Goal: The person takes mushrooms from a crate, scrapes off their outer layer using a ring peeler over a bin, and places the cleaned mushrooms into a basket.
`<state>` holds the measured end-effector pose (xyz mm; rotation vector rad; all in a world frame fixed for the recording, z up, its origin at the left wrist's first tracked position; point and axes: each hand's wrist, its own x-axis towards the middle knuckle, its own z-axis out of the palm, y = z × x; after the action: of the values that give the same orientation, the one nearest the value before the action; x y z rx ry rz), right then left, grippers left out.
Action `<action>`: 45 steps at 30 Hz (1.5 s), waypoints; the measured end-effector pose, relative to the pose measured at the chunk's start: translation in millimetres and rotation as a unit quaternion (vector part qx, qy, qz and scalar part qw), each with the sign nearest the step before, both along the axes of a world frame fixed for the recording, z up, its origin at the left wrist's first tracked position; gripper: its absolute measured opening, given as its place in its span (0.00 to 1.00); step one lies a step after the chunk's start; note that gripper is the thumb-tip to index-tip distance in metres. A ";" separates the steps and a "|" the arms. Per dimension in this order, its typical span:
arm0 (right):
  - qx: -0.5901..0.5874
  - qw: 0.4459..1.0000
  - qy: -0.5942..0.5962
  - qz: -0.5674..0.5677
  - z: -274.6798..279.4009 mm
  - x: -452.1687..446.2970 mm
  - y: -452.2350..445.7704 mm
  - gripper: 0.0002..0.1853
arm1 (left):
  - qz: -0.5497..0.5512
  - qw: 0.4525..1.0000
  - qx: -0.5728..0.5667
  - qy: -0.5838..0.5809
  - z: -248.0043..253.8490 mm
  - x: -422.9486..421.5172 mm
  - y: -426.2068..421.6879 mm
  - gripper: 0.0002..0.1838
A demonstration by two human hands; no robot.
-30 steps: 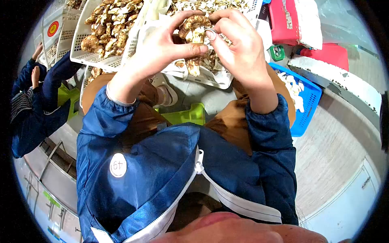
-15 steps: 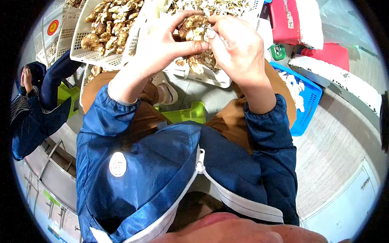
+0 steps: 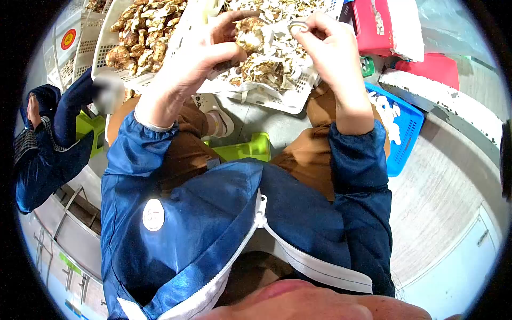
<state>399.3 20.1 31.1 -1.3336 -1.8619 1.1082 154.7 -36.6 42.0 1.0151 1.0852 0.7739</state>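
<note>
My left hand (image 3: pixel 205 56) is curled around a brown-and-white mushroom (image 3: pixel 249 35), its thumb below and index finger above. My right hand (image 3: pixel 333 50) is apart from the mushroom, to its right, with thumb and fingers pinched on a small looped tool (image 3: pixel 297 26) that looks metallic. The tool's exact kind is too small to make out. Under both hands, a white crate (image 3: pixel 290 104) holds a heap of pale and brown peelings (image 3: pixel 272 72).
Left of my hands, another white crate (image 3: pixel 101 50) is full of brown mushrooms (image 3: pixel 144 34). A blue basket (image 3: pixel 408 130) with white pieces stands by my right knee. Red containers (image 3: pixel 370 32) are at the upper right. Another person's hand (image 3: pixel 33 111) shows at far left.
My right hand has moved right, away from the mushroom, taking the small looped tool with it. My left hand has shifted slightly left with the mushroom.
</note>
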 end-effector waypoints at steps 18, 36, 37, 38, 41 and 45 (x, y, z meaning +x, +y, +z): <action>0.220 0.968 0.009 0.117 30.8 -14.3 -13.4 0.05 | 0.039 0.992 0.071 0.098 -8.3 13.5 -0.5 0.32; 0.372 0.907 -0.136 0.142 15.8 -36.6 -25.8 0.09 | 0.018 0.884 0.306 0.354 -6.4 17.6 0.8 0.33; 0.366 0.908 -0.142 0.149 15.8 -37.9 -25.9 0.09 | 0.014 0.824 0.408 0.394 -4.2 16.3 3.1 0.33; 0.360 0.908 -0.148 0.155 16.2 -39.2 -26.4 0.10 | 0.026 0.961 0.112 0.252 2.2 19.3 -6.6 0.32; 0.350 0.911 -0.150 0.157 12.8 -40.7 -26.6 0.10 | 0.006 0.945 0.165 0.282 -8.7 13.5 -7.7 0.31; 0.361 0.907 -0.148 0.162 3.8 -38.9 -24.6 0.09 | -0.006 0.951 0.150 0.272 -6.4 14.1 -5.8 0.30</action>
<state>360.3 -4.5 34.9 -0.7962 -2.4412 0.2648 168.8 -42.4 35.6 1.5513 1.4530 0.6760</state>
